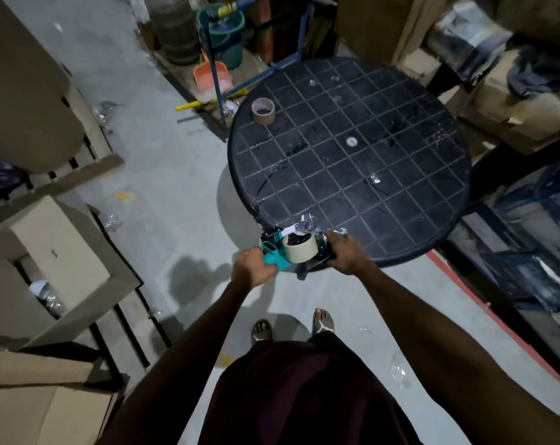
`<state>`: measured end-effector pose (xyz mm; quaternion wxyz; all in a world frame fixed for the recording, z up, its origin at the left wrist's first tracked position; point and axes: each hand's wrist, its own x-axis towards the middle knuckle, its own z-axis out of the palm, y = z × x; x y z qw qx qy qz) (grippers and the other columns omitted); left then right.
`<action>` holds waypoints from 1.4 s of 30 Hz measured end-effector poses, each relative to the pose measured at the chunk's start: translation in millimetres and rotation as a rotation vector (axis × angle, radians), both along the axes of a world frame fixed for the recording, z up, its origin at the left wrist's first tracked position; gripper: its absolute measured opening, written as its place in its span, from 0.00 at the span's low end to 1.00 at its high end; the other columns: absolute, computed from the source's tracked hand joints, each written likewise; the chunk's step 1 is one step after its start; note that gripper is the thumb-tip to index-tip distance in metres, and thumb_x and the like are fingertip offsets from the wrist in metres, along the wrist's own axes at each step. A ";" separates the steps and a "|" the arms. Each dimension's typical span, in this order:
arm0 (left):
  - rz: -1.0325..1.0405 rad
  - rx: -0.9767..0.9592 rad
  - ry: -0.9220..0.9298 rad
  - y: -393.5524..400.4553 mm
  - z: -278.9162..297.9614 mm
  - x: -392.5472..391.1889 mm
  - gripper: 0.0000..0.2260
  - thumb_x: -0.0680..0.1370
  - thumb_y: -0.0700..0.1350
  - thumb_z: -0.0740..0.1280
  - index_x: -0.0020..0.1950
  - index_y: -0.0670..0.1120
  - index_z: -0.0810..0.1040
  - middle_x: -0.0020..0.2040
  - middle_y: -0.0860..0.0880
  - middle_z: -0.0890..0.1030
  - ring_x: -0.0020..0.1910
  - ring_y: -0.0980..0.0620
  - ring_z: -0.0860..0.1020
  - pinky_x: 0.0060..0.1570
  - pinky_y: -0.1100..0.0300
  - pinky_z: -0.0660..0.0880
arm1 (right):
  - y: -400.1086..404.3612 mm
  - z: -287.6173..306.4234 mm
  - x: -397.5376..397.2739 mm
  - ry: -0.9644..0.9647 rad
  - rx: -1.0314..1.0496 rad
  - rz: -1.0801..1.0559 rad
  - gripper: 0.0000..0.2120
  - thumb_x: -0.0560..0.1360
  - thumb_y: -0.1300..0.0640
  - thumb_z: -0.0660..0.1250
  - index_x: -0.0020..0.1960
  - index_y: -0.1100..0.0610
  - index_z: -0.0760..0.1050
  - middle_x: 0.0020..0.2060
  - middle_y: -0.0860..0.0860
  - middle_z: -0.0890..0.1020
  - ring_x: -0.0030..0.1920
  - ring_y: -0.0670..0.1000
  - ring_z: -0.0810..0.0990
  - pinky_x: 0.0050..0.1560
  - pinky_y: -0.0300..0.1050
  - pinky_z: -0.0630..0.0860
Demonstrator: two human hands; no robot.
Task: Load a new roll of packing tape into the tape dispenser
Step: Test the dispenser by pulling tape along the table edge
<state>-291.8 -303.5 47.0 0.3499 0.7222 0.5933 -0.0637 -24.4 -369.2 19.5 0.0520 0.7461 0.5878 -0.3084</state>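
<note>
The left hand [252,266] has its grip closed around the teal handle of the tape dispenser [277,252], with the fingers curled under it. The right hand [344,252] holds the other end of the dispenser, at its dark front part; the fingers bend down over it, but how firmly they press cannot be told. The new roll of tape [301,248], pale beige, sits on the dispenser between the two hands, with its open core facing up. The dispenser is held at the near edge of the round black worktop [384,162], which has a grid pattern. A second roll [263,110], brown, stands on the far left part of the worktop, well apart from the hands. Cardboard boxes [60,252] stand on the floor at the left.
</note>
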 end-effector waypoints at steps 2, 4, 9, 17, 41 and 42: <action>0.049 -0.039 -0.054 5.3 11.1 -0.1 0.14 0.67 0.55 0.72 0.43 0.47 0.77 0.39 0.49 0.79 0.41 0.47 0.78 0.38 0.60 0.68 | 12.0 17.6 -12.0 0.209 0.066 -0.109 0.48 0.66 0.52 0.79 0.80 0.49 0.57 0.75 0.54 0.70 0.73 0.59 0.69 0.74 0.56 0.66; 0.085 -0.017 -0.126 9.4 24.4 1.0 0.10 0.69 0.51 0.73 0.39 0.47 0.75 0.37 0.50 0.78 0.38 0.48 0.76 0.37 0.60 0.67 | 25.3 39.3 -23.9 0.323 0.105 -0.184 0.50 0.65 0.56 0.81 0.81 0.52 0.58 0.75 0.55 0.70 0.73 0.56 0.69 0.73 0.49 0.65; 0.076 0.049 -0.193 27.3 50.1 7.8 0.11 0.70 0.46 0.73 0.50 0.44 0.79 0.48 0.43 0.83 0.50 0.41 0.80 0.46 0.55 0.74 | 50.7 75.7 -39.7 0.350 0.224 -0.329 0.45 0.66 0.64 0.80 0.78 0.61 0.64 0.71 0.57 0.75 0.68 0.55 0.76 0.67 0.39 0.69; 0.156 0.005 -0.364 43.6 81.2 16.3 0.14 0.72 0.49 0.76 0.53 0.46 0.77 0.50 0.46 0.81 0.52 0.44 0.79 0.54 0.53 0.75 | 61.0 117.6 -43.4 0.340 0.471 -0.458 0.43 0.64 0.69 0.80 0.76 0.60 0.67 0.69 0.56 0.77 0.65 0.53 0.78 0.67 0.54 0.77; 0.263 -0.105 -0.652 149.3 76.2 120.1 0.08 0.76 0.39 0.71 0.54 0.47 0.77 0.51 0.45 0.83 0.51 0.43 0.82 0.58 0.45 0.78 | 150.2 121.3 38.3 0.450 0.757 -0.547 0.43 0.70 0.71 0.74 0.79 0.47 0.62 0.74 0.48 0.71 0.68 0.46 0.74 0.68 0.43 0.73; 0.263 -0.111 -0.648 157.3 72.8 127.5 0.08 0.76 0.40 0.71 0.52 0.49 0.77 0.50 0.44 0.83 0.50 0.42 0.82 0.57 0.44 0.79 | 158.7 117.1 42.0 0.446 0.774 -0.565 0.43 0.70 0.70 0.74 0.79 0.47 0.63 0.74 0.48 0.71 0.69 0.45 0.73 0.70 0.45 0.72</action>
